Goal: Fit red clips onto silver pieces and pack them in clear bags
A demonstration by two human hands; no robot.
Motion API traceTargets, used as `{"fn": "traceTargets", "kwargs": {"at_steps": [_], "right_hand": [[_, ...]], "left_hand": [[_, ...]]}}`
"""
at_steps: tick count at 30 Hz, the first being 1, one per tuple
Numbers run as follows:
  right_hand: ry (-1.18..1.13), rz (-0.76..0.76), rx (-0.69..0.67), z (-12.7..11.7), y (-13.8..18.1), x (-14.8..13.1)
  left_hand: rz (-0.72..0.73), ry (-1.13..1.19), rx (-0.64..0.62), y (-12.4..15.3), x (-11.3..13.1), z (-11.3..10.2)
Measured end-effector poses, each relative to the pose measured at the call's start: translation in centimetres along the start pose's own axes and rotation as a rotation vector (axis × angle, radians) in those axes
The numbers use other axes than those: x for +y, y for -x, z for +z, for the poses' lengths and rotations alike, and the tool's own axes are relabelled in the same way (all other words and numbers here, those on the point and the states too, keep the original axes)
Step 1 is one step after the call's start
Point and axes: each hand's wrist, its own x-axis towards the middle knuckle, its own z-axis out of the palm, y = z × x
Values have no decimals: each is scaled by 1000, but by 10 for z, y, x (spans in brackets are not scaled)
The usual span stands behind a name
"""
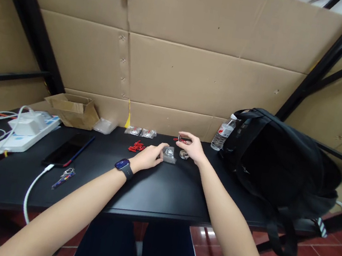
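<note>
My left hand [150,156], with a dark smartwatch on its wrist, has its thumb and fingers closed at the left edge of a small clear plastic bag [169,154] with silvery rings inside. Thumb and index finger of my right hand [193,147] pinch a small piece with red cord [181,140], held just above the table. Below that hand lies a round metallic item [183,154], its kind unclear. Beyond my left hand is a pile of red cords [136,146]. Two more filled clear bags [148,133] lie near the cardboard wall.
On the left are a power strip [32,134] with white cables, a phone [68,149], a pen, a keychain [64,178] and an open paper bag [77,112]. A water bottle [223,133] and black backpack [282,163] stand on the right. Cardboard [179,77] walls the back.
</note>
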Motion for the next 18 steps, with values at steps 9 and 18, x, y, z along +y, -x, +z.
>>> {"fn": "traceTargets", "kwargs": {"at_steps": [9,18], "right_hand": [[441,-178,-91,-13,0,1],[777,-116,-497,-2,13,-27]], "left_hand": [[41,-46,-180,5,-8,-13],[26,-150,-268,5,-5,-15]]}}
